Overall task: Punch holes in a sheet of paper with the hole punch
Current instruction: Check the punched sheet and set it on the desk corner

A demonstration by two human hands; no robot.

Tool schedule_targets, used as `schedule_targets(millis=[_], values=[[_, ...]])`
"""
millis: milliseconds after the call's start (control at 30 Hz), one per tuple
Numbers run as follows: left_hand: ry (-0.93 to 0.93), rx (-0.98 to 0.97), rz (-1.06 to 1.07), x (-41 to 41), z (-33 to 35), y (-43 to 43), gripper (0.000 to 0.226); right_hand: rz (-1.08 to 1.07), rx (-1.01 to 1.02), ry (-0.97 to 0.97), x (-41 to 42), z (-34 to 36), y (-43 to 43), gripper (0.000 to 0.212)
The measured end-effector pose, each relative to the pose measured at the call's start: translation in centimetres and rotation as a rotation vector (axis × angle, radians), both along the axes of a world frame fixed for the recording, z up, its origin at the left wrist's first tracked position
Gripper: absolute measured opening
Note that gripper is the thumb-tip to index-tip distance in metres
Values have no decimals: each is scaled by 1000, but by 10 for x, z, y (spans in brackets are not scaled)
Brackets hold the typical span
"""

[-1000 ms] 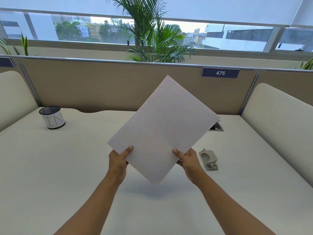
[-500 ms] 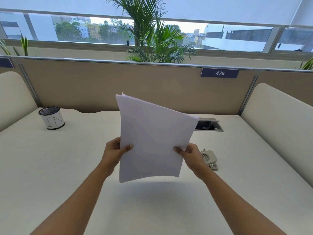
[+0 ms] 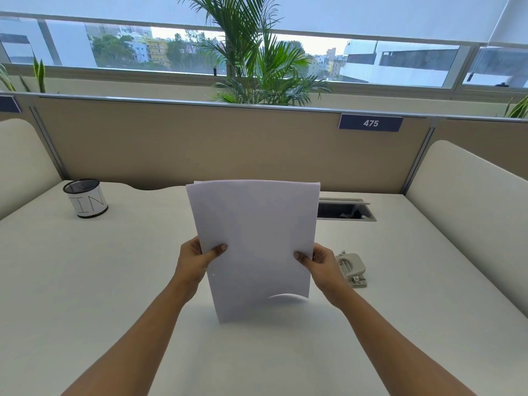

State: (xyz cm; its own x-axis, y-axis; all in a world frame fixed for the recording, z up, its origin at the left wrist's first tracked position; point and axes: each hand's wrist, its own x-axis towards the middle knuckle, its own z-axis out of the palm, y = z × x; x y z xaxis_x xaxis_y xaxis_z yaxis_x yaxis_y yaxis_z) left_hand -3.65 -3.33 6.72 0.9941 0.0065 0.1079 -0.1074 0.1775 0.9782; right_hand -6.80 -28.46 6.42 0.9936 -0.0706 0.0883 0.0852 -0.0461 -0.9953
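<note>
Sheet of paper [image 3: 254,241] held upright above the bench [image 3: 85,281], centre of view, long side vertical; bottom edge bowed, curling up at the lower right corner. A second edge shows just behind the top left corner; whether it is one sheet or more cannot be told. Left hand [image 3: 197,260] grips the left edge about halfway up, thumb on the near face, fingers hidden behind. Right hand [image 3: 321,264] grips the right edge at the same height, thumb likewise on the near face. Hole punch [image 3: 352,268] lies on the bench just right of the right hand, apart from the paper, untouched. Mesh pen cup [image 3: 85,198] stands at far left. Cable hatch [image 3: 344,210] is open at the far right of the bench, behind the paper's right edge.
</note>
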Motion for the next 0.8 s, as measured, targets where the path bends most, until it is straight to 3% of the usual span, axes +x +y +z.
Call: schedule_targets(millis=[233,600,800], values=[[-39,20,10,5,10,-2,17,-23,30,-7,3,5,1,17],[50,127,-42,1,6,-8,11,-43,87,62,2,-5,0,11],[53,126,-61,-2,10,-7,18,4,108,70,1,-8,-3,12]])
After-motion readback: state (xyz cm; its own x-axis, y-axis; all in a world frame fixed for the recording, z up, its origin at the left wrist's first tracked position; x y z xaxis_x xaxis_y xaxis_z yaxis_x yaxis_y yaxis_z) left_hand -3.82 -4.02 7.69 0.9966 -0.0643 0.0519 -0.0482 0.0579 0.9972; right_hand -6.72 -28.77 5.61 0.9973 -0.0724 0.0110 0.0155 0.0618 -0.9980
